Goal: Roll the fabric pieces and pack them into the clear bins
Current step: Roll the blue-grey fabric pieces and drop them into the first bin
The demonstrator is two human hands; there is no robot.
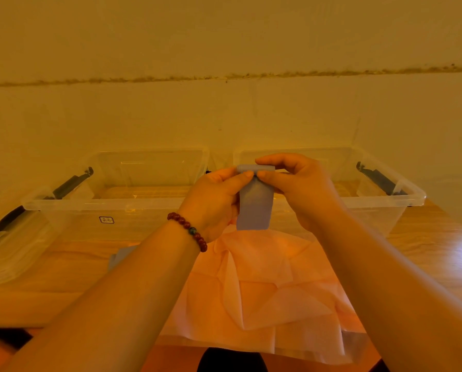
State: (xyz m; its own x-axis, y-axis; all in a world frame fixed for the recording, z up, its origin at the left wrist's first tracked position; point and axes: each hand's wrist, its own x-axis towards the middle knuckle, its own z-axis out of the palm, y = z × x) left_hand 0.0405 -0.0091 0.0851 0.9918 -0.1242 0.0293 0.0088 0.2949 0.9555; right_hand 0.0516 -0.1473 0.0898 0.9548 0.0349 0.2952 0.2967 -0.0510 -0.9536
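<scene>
The left hand (216, 200) and right hand (302, 189) are covering part of the rolled top of the blue-grey fabric strip (255, 208) they are pinching. The left forearm (133, 285) is hiding most of another blue-grey piece (118, 257). The sticker (106, 219) on the left clear bin (76, 204) is showing unreadably small print.

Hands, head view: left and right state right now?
Left hand: closed, pinching the rolled top of the blue-grey fabric strip.
Right hand: closed, pinching the same roll from the other side.
</scene>
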